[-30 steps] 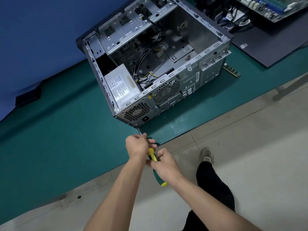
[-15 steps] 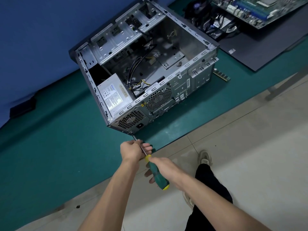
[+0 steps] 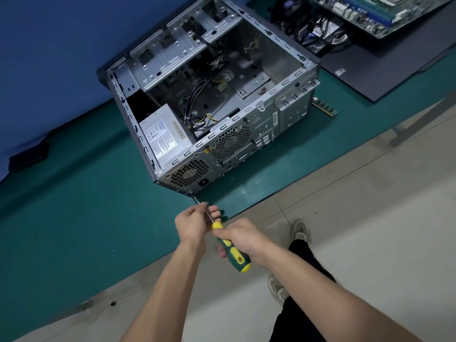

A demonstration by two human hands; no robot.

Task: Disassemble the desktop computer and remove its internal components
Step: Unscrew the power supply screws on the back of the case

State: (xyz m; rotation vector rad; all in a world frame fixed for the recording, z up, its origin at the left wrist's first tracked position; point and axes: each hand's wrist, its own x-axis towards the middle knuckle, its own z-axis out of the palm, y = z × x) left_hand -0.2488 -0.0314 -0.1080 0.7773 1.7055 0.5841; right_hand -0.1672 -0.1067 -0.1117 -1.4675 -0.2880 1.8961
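Note:
An open desktop case [image 3: 291,119] lies on its side on a green mat, its rear panel facing me. Inside, at the near left corner, sits the grey power supply [image 3: 162,137] with loose cables [image 3: 197,107] beside it. My right hand [image 3: 239,236] grips the green and yellow handle of a screwdriver [image 3: 234,257]. My left hand [image 3: 193,223] pinches the metal shaft. The tip meets the case's lower rear corner below the power socket [image 3: 202,181].
A removed motherboard [image 3: 380,11] and a bundle of cables [image 3: 318,33] lie on a dark panel [image 3: 385,70] at the back right. A memory stick [image 3: 324,108] rests on the green mat [image 3: 74,206] beside the case. My legs and shoes stand on the tiled floor below.
My right hand has slid down the handle, so more of the green grip shows behind it. The left hand stays on the shaft, and the tip stays at the case's corner.

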